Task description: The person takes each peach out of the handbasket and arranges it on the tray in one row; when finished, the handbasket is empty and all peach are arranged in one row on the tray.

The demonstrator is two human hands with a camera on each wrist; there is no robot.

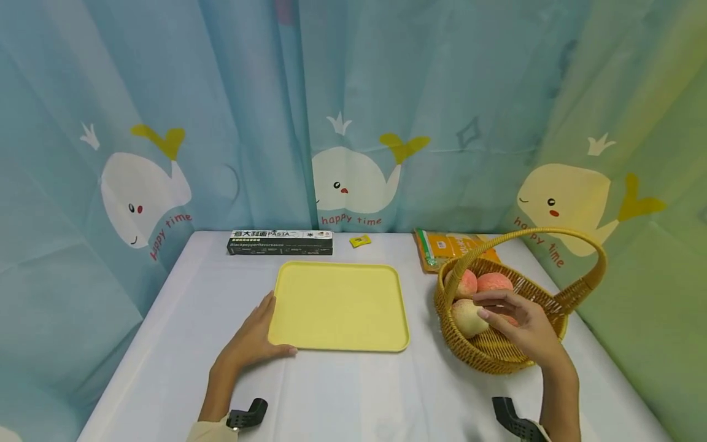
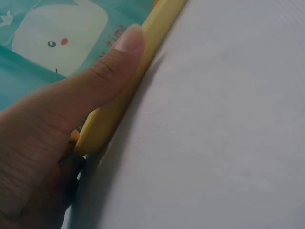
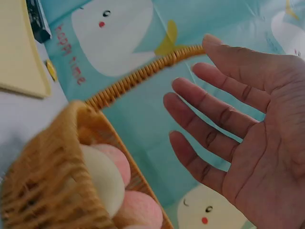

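Yellow tray (image 1: 339, 307) is being braced by a straight-fingered left hand (image 1: 251, 337); right of it, an empty, loose-fingered right hand (image 1: 521, 322) is seemingly reaching for peaches (image 1: 494, 282), needing a grip.

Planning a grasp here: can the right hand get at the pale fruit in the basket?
Probably yes: the right hand is empty and near the pale fruit, the basket is open on top, and its handle seems to arch beyond the fingers.
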